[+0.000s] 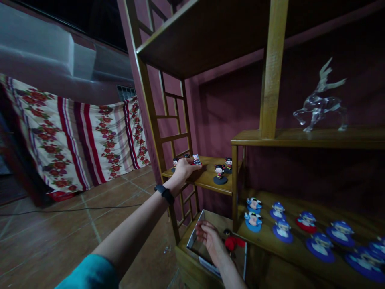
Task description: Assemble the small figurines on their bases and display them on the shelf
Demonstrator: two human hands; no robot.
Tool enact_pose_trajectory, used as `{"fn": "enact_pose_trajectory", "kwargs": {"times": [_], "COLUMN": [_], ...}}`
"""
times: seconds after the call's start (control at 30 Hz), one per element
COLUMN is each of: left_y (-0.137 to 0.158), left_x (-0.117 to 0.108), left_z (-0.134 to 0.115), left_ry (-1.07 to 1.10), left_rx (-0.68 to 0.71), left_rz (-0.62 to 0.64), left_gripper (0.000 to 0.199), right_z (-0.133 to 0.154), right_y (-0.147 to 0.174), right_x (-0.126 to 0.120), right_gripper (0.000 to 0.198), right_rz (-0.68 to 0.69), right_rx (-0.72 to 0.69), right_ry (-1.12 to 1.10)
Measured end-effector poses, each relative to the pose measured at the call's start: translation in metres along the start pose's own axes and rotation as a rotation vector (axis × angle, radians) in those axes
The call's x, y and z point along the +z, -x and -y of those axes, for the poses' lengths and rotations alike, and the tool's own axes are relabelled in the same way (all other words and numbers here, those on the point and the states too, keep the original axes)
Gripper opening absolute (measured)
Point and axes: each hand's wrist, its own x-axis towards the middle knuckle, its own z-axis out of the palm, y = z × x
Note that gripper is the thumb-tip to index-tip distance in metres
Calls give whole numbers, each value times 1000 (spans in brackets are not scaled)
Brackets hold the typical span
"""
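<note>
My left hand (187, 168) reaches onto the small wooden shelf (207, 175), its fingers closed on a small white-and-blue figurine (196, 159) with a red base. Black-haired figurines stand on the same shelf: one (219, 173) on a dark round base at the front right, another (228, 163) behind it, and others partly hidden by my left hand. Lower down, my right hand (209, 239) hovers over an open cardboard box (243, 261), fingers loosely curled and apart, with nothing visible in them. Inside the box lie red pieces (234, 242) beside a small dark item.
On the lower right shelf stand several figurines on blue and purple bases, plus one on a red base (306, 222). A clear glass deer (323, 104) stands on the shelf above. Wooden posts (272, 72) divide the unit. A flowered cloth (99, 140) hangs at left; a cable crosses the tiled floor.
</note>
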Motion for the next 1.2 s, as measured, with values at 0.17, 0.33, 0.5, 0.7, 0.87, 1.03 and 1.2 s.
{"fn": "enact_pose_trajectory", "kwargs": {"times": [0.17, 0.33, 0.5, 0.7, 0.87, 1.03, 1.2], "left_y": [-21, -24, -22, -24, -25, -24, -12], "left_x": [8, 13, 16, 16, 18, 19, 13], "left_z": [10, 10, 8, 6, 3, 4, 14], "left_ry": [-180, -411, -546, -607, -612, -603, -544], "left_rx": [36, 6, 17, 5, -7, -5, 73], "left_rz": [6, -55, -139, -174, -175, -194, -220], "left_gripper": [29, 25, 29, 39, 43, 47, 45], "right_z": [2, 4, 2, 1, -1, -3, -2], "right_y": [0, 1, -2, -3, -5, -5, -2], "right_x": [1, 1, -4, -6, -6, -5, -4], "right_gripper": [24, 25, 27, 29, 29, 29, 27], "right_rz": [-10, -6, -36, -41, -56, -72, -74], "right_rx": [-8, -18, -1, 2, 17, 34, 4], "right_ry": [3, 6, 15, 30, 31, 45, 35]}}
